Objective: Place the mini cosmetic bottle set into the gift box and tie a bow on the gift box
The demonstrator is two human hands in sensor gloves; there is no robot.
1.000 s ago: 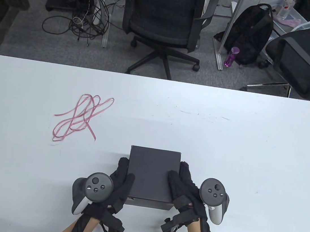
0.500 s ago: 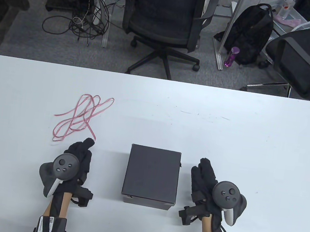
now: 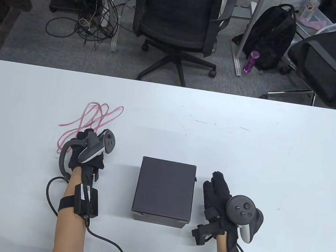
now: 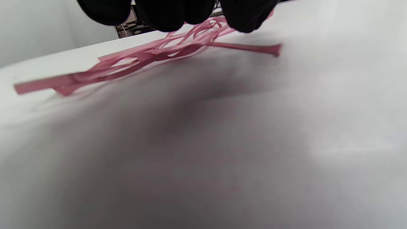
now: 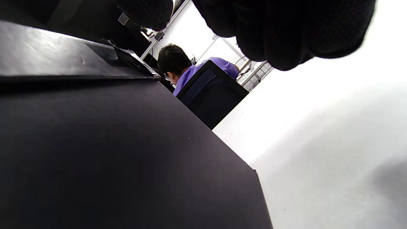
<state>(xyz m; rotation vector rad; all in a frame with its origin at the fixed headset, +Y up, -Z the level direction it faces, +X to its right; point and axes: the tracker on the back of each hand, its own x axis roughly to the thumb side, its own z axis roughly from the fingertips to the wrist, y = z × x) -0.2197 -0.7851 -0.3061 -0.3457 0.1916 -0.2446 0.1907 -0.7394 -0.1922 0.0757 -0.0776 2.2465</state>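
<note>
Middle: the closed black box (image 3: 164, 190) stands between the two hands, with bare desk (image 3: 275, 152) on each side of it.
Far left: a loose pink ribbon (image 3: 95, 116) lies tangled.
Right and far side: open desk.

My left hand (image 3: 85, 152): black knit sensor glove, grey tracker with round button face, black forearm module on a strap with white label, black cable looping off at 5 o'clock. My right hand (image 3: 223, 201): matching glove, grey tracker with white handle, labelled black wrist module, thin black cable.
</note>
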